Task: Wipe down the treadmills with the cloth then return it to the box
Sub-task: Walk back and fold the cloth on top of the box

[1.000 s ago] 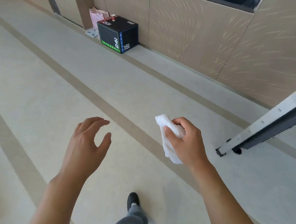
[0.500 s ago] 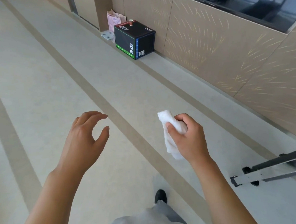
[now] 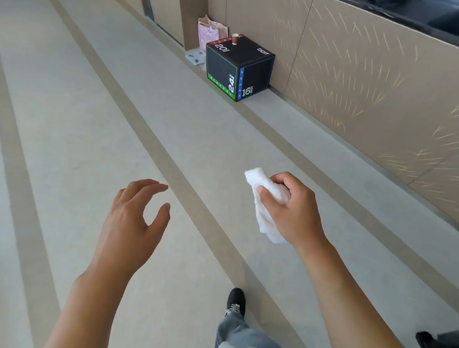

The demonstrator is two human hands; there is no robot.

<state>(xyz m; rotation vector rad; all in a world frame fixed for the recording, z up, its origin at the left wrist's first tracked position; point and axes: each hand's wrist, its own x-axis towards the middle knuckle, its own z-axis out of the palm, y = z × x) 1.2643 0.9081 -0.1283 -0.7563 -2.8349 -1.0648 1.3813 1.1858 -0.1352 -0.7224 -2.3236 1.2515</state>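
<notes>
A crumpled white cloth (image 3: 267,200) is gripped in my right hand (image 3: 293,212), held out in front of me at waist height. Part of the cloth hangs below the fist. My left hand (image 3: 132,221) hovers beside it with fingers loosely spread and holds nothing. Ahead by the wall stands a black box (image 3: 237,66) with coloured edges and the numbers 20, 24 and 16; a small cup sits on its top. Only a dark corner of a treadmill (image 3: 441,345) shows at the bottom right edge.
Pale floor with darker stripes runs ahead. A patterned beige wall (image 3: 376,83) lines the right side. A pink paper bag (image 3: 211,31) leans behind the box. My shoe (image 3: 235,302) and trouser leg show at the bottom.
The view has swung and advanced toward the black box, which now looks nearer. The treadmill end has slid to the bottom right corner. Both hands keep their pose; my foot has stepped forward.
</notes>
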